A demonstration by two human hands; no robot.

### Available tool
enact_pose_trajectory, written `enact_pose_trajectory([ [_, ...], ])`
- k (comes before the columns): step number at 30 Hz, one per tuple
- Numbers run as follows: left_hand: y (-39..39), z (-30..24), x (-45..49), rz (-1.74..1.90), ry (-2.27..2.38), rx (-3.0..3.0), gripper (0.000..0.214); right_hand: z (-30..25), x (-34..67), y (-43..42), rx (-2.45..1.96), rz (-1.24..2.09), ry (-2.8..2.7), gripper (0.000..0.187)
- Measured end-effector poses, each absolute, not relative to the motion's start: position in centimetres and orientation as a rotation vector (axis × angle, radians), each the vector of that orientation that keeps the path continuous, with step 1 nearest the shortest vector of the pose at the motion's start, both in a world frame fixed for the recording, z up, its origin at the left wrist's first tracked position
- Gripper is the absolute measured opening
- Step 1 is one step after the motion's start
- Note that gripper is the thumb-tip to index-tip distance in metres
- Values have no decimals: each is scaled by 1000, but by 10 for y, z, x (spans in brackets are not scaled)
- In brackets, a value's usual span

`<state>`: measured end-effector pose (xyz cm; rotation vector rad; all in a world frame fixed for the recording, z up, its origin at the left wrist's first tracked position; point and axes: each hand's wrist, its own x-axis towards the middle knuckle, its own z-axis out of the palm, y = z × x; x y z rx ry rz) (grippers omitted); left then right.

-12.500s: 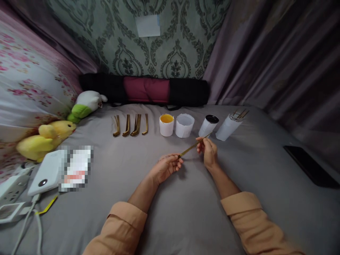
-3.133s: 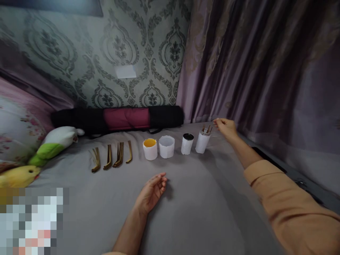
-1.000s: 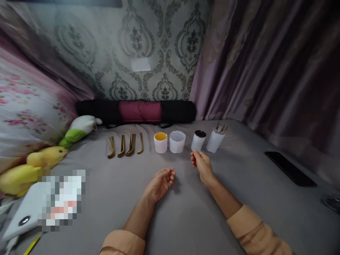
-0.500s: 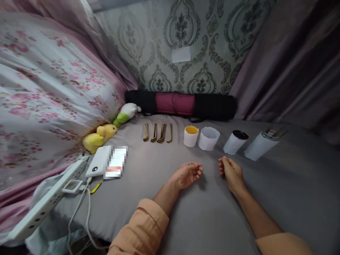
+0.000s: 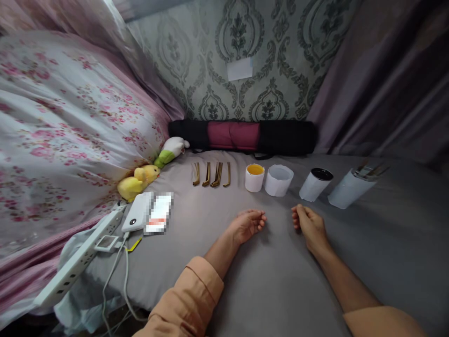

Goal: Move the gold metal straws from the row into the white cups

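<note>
My left hand (image 5: 249, 225) rests on the grey sheet, palm turned inward, its fingers loosely curled and nothing seen in it. To its right, my right hand (image 5: 308, 224) is curled into a loose fist with nothing showing in it. Beyond the hands stand a white-wrapped cup with a yellow inside (image 5: 254, 181), a wider white cup (image 5: 278, 183), a white-wrapped can with a dark inside (image 5: 313, 188) and a taller white can (image 5: 348, 192) with thin sticks poking out. Left of the cups lie several thin gold rods with bent ends (image 5: 216, 175), in small groups. Neither hand touches any of these.
A black and maroon roll bag (image 5: 233, 135) lies along the patterned wall. At left are a yellow plush toy (image 5: 135, 185), a green and white plush (image 5: 170, 152), a white power bank (image 5: 138, 213), a blurred card (image 5: 159, 214), a power strip (image 5: 82, 262) and white cables (image 5: 126, 281).
The view has shifted slightly, so the things on the sheet appear a little further right. Both hands keep almost the same pose, and none of the objects has visibly been moved.
</note>
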<state>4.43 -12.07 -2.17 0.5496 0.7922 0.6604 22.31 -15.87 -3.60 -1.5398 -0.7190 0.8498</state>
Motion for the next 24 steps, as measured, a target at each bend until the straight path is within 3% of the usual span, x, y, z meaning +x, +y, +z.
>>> enact_pose_trajectory([
  [24,-48,-21,10,828,1463,1341,12,-35,222,-161,-1532,851,-716,37],
])
